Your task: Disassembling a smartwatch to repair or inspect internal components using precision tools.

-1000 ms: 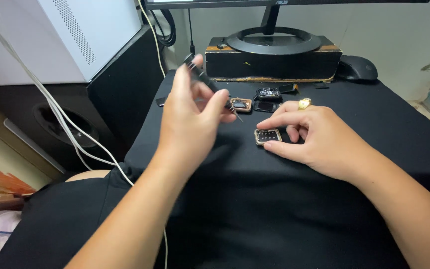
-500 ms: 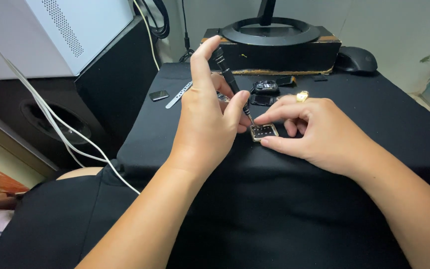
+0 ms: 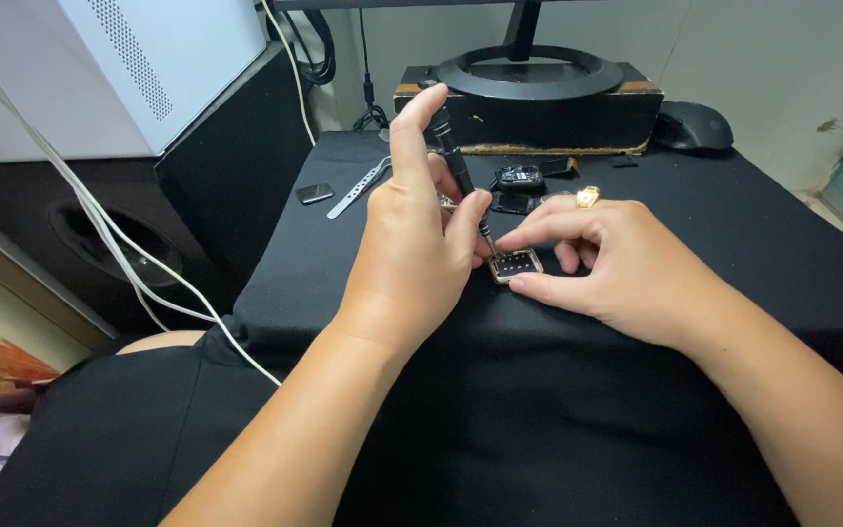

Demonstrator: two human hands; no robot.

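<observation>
**Two hands close over a small watch case on a black cloth**

The left hand (image 3: 412, 244) is closed around a slim black screwdriver (image 3: 456, 166), index finger stretched up along its top end, thumb and middle finger pinching the shaft lower down. The tool leans slightly, and its fine tip comes down onto a small square gold-rimmed watch case (image 3: 516, 263) lying open-backed on the black cloth-covered table (image 3: 734, 205). The exact spot where the tip meets the case is too small to make out.

The right hand (image 3: 617, 263) clamps that case in place: index finger pressing from the far side, thumb against the near edge. Its other fingers curl under and are partly hidden. The inside of the case shows only as dark with a few pale dots.

Just behind the hands lie several small parts: a dark rounded watch piece (image 3: 519, 177), a flat black square piece (image 3: 512, 202) and a small gold ring-like part (image 3: 587, 196), partly hidden by the knuckles. Further left on the cloth are a silver metal watch strap piece (image 3: 358, 187) and a small dark rectangular chip (image 3: 314, 193).

At the back stands a round black monitor base (image 3: 529, 70) on a dark wooden box (image 3: 539, 112), its screen cut off by the frame. A black computer mouse (image 3: 692, 125) sits to its right. A white perforated computer case (image 3: 148, 59) fills the upper left, white cables (image 3: 100, 234) trailing down.
</observation>
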